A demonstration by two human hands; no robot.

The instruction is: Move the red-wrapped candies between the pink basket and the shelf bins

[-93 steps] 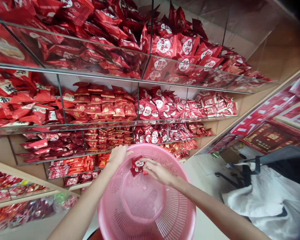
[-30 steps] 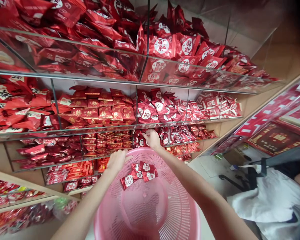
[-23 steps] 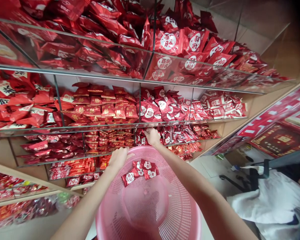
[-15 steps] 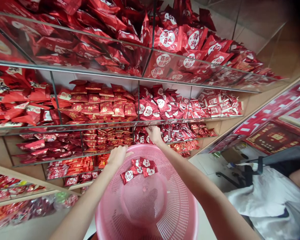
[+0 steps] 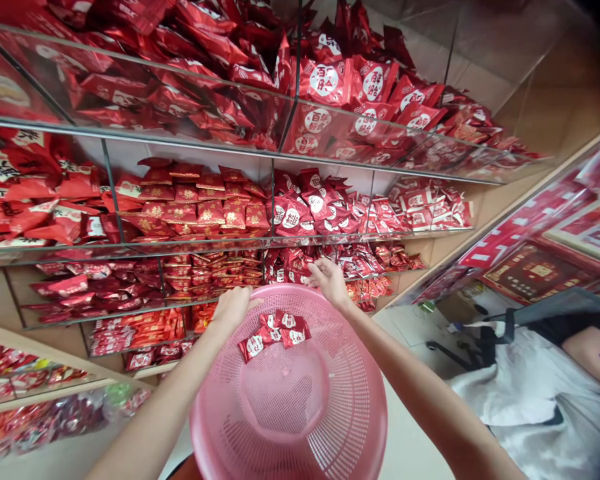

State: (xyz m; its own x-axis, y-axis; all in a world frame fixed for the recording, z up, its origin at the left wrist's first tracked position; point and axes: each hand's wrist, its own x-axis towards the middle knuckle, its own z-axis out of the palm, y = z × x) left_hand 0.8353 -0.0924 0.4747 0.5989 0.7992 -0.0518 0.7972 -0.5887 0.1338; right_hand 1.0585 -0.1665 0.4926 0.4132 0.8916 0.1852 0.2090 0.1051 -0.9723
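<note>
A pink perforated plastic basket (image 5: 350, 393) sits in front of me, with several red wrapped sweets (image 5: 275, 332) lying together inside near its far side. Its far left rim is gripped by my left hand (image 5: 233, 307), fingers curled over the edge. Just beyond the far right rim is my right hand (image 5: 330, 279), its fingers bent and pinched at a small red sweet packet (image 5: 297, 262) in front of the shelf compartment. Part of that packet blends with the similar packets behind it.
Tiered shelves with clear front panels (image 5: 190, 250) hold many red packets, split by dividers. Larger red packets (image 5: 325, 83) fill the top tier. Bagged sweets (image 5: 55, 420) lie at lower left. To the right are a person's light clothing (image 5: 520, 387) and red printed decorations (image 5: 525, 267).
My right hand has drawn back from the shelf compartment and shifted right, with a red packet now at its fingertips. My left hand stays on the basket rim. The view has shifted slightly.
</note>
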